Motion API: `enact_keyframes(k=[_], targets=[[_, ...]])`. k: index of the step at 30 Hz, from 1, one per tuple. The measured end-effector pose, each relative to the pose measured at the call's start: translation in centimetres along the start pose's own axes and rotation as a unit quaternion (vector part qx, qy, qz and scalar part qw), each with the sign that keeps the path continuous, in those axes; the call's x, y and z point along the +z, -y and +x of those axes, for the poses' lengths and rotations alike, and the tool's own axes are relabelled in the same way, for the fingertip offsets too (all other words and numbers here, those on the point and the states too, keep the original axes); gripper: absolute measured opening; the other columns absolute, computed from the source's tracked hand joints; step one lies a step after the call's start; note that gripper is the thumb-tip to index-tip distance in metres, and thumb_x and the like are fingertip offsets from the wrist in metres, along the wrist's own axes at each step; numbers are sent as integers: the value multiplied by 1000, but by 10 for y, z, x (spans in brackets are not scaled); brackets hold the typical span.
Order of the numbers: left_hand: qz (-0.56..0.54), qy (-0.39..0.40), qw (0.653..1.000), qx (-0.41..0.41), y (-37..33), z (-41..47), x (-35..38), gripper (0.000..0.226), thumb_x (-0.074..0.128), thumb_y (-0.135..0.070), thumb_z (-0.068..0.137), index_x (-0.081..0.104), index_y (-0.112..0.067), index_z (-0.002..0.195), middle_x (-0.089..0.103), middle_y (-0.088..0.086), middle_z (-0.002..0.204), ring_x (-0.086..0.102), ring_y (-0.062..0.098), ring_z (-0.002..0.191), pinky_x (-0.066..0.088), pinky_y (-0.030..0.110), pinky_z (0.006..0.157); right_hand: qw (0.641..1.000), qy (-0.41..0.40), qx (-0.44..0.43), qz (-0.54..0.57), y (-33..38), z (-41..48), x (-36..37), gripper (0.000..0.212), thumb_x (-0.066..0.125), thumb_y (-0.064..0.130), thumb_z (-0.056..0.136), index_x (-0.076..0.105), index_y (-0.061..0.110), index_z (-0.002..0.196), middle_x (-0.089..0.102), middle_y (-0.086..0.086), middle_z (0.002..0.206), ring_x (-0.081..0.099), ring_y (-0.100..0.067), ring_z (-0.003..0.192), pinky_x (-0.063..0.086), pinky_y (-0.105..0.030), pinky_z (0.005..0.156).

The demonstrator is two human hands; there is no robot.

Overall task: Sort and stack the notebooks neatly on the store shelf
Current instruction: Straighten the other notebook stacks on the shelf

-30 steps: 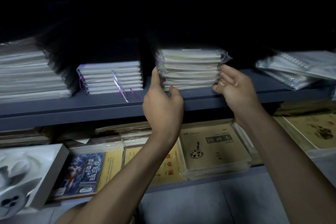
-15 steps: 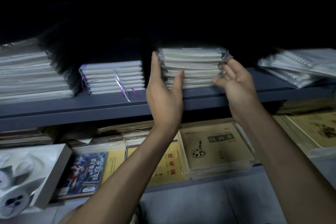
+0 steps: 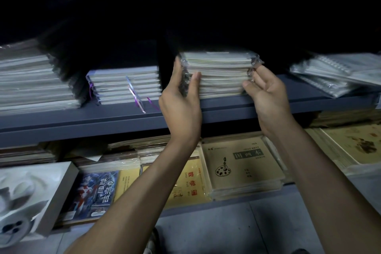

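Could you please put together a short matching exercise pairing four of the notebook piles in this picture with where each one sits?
Things:
1. wrapped stack
2. ribbon stack
3. spiral notebooks
4. palette sketchbook

Places:
A. below the shelf
B. on the shelf, far right, tilted
C. on the shelf, between the left hand and right hand
D. on the shelf, left of the left hand

Pairs: 1-C, 2-D, 3-B, 4-A

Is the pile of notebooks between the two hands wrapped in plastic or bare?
Wrapped: crinkled clear plastic bunches at both ends of the notebook stack, beside the left hand and right hand.
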State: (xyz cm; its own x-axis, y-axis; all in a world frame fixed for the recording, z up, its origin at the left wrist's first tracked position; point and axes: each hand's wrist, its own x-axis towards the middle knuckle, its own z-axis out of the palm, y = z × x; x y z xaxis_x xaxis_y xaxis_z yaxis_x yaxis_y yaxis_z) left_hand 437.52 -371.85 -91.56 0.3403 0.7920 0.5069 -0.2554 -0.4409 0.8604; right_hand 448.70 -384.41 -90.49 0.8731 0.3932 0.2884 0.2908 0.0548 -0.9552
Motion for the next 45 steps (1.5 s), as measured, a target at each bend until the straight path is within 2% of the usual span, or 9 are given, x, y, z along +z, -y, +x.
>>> enact_keyframes(k=[11,15,19,24,27,31,35,38,45], targets=[[5,17,1000,-6,-2,-1,-4,51,59,-33,108,51,-12,154,58,-9,150,48,-12,135,42,17,114,1000,-6,-9,-6,2,-4,1,45,56,5,104,52,11,148,61,1,142,57,-3,130,43,-19,111],[14,3,1000,1,3,-1,0,47,57,-31,109,54,-10,151,59,-1,151,50,3,143,43,28,118,1000,-6,-7,-2,-2,-1,2,49,57,9,104,48,11,152,57,-2,148,53,-8,137,39,-27,117],[13,11,1000,-9,3,1,-3,46,58,-32,108,59,-7,147,64,1,146,54,7,140,45,32,117,1000,-12,-5,-19,1,-4,2,44,56,6,104,52,14,147,61,17,131,55,18,118,41,-13,109],[60,60,996,-34,-11,-5,-15,56,53,-33,111,37,-17,162,61,-17,142,54,-17,121,46,17,109,996,-4,-8,-88,3,-3,3,43,53,10,106,50,16,149,61,15,133,55,13,121,40,-15,111],[167,65,983,-45,-11,-12,-28,57,50,-27,109,33,-18,163,70,-5,129,67,2,100,57,37,97,969,-35,-2,-245,-6,-9,-1,51,51,17,107,41,21,156,54,1,150,47,-13,140,35,-31,118],[331,106,937,-23,-14,-17,-38,44,56,-28,104,55,-15,146,71,3,121,56,22,121,36,49,122,951,-30,17,-306,-24,-10,-7,54,53,16,102,43,21,155,52,-4,153,32,-30,152,30,-50,123],[375,100,921,-17,-12,-15,-35,45,58,-42,105,59,-18,143,72,5,121,63,29,118,53,43,93,978,-68,22,-194,-26,-12,0,49,65,14,98,56,18,146,68,1,133,56,-16,132,30,-49,124],[387,76,919,-24,-3,-7,-35,38,58,-46,105,65,-25,135,77,3,106,70,30,102,42,35,69,985,-89,21,-147,-24,-14,2,48,75,19,93,63,15,139,72,0,127,64,-12,121,45,-41,113],[383,47,922,-29,6,2,-34,26,59,-47,104,72,-30,117,77,-1,92,72,28,91,40,33,64,983,-131,-25,-125,-21,-12,11,35,85,22,84,76,11,116,73,10,97,72,-4,102,58,-29,91]])
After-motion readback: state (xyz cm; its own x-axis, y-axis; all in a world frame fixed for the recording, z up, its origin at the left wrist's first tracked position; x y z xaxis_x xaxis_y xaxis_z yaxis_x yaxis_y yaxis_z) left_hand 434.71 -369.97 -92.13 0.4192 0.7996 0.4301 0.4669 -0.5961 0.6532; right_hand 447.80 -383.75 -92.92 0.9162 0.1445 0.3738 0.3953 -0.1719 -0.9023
